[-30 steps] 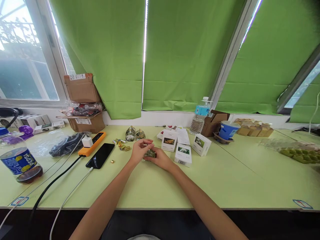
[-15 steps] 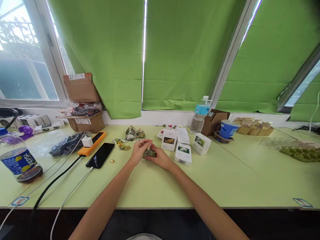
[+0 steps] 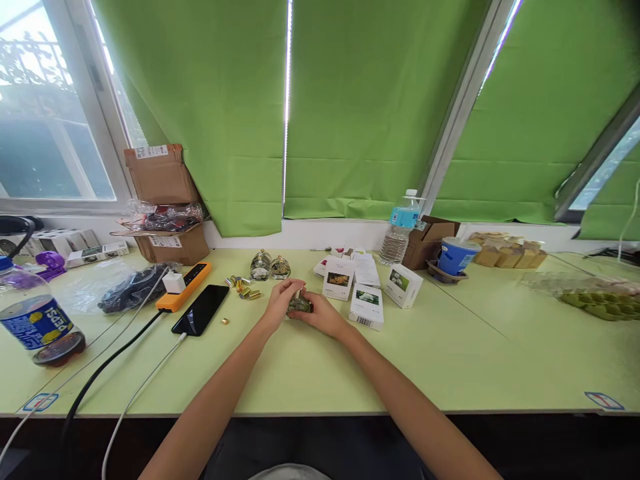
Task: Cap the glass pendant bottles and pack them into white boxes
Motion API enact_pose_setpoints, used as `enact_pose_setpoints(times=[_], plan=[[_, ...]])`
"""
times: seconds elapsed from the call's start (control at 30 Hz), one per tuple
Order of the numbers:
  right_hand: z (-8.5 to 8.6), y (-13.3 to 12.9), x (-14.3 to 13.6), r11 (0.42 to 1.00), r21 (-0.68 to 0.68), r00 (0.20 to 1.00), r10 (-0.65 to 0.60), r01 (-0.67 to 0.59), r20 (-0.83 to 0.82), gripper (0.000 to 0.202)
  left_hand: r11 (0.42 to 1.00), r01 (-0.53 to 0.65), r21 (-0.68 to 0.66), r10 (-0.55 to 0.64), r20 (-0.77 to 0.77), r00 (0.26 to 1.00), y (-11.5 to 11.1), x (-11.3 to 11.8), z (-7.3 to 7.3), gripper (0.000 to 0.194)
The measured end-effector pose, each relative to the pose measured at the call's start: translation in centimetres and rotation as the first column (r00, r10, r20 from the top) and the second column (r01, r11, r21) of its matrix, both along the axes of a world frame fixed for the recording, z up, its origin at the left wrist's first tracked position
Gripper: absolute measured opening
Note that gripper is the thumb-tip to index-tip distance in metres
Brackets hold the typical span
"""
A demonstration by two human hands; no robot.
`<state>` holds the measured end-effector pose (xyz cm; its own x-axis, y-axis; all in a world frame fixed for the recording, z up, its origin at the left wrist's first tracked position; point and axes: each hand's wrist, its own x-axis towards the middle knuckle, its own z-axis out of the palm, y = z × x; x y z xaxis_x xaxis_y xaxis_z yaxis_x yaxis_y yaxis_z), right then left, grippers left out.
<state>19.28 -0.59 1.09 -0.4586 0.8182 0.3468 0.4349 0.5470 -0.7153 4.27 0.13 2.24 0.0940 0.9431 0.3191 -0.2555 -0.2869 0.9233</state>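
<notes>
Between my hands, a small round glass bottle (image 3: 299, 305) with a dark, patterned look is held low over the table. My right hand (image 3: 323, 313) is closed around its body from the right. At the bottle's top, the fingers of my left hand (image 3: 281, 303) are pinched together, partly hiding the neck. Two ornate glass bottles, one clear and dark (image 3: 261, 265) and one gold-patterned (image 3: 281, 267), stand just beyond. Several small gold and silver caps (image 3: 243, 288) lie to the left, with a single small gold ring (image 3: 225, 321) nearer me.
White flower-printed boxes (image 3: 367, 307) lie right of my hands, before a water bottle (image 3: 399, 230) and a blue cup (image 3: 456, 257). Leftward are a black phone (image 3: 201, 311), an orange power strip (image 3: 185, 290), cables and a Pepsi bottle (image 3: 43, 330).
The view has shifted very slightly. Both hands stay on the glass bottle, which has turned or tilted a little in my fingers; everything else lies as before.
</notes>
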Motion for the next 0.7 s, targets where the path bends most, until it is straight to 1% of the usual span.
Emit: enact_pose_setpoints(times=[0.13, 0.33, 0.47, 0.7], plan=[[-0.02, 0.06, 0.02, 1.000, 0.009, 1.000, -0.005, 0.005, 0.005, 0.037, 0.999, -0.016, -0.035, 0.016, 0.017, 1.000, 0.04, 0.33, -0.33, 0.026], [-0.04, 0.09, 0.05, 1.000, 0.007, 1.000, -0.019, 0.019, 0.008, 0.038, 0.998, -0.010, -0.054, 0.015, 0.095, 0.995, 0.09, 0.33, -0.62, 0.028], [0.01, 0.09, 0.07, 1.000, 0.005, 0.999, -0.025, 0.025, 0.019, 0.039, 0.998, -0.005, -0.058, 0.010, 0.088, 0.996, 0.21, 0.30, -0.85, 0.030], [0.02, 0.11, 0.13, 1.000, 0.012, 1.000, 0.003, -0.003, 0.012, 0.034, 0.999, -0.019, -0.035, 0.021, 0.069, 0.997, 0.34, 0.46, -0.90, 0.024]])
